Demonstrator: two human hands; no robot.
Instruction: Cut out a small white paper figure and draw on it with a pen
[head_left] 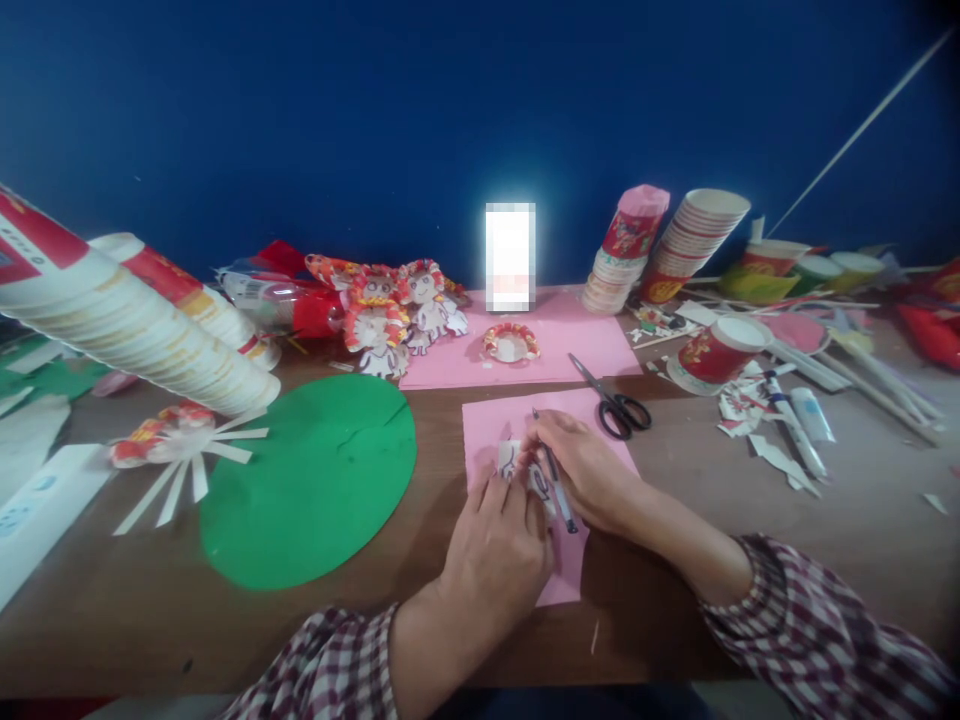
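Observation:
On a pink paper sheet (568, 575) lies a small white paper cutout (509, 455) with dark drawn lines, partly covered by my fingers. My left hand (499, 530) presses bent fingers, held together, onto the cutout's near side. From the right, my right hand (589, 465) has a pen (557, 485) tucked among its fingers, while its fingertips meet at the cutout. Black-handled scissors (619, 405) lie just beyond that hand, blades pointing away. Farther back, a red and yellow ring (511, 343) rests on a second pink sheet (592, 345).
A green paper oval (307, 490) lies left, beside a ring with white paper strips (191, 455). Decorated paper figures (424, 295) sit behind. Stacked paper cups lean at left (142, 325) and right (694, 240). A single cup (720, 355), markers (796, 430) and scraps lie right.

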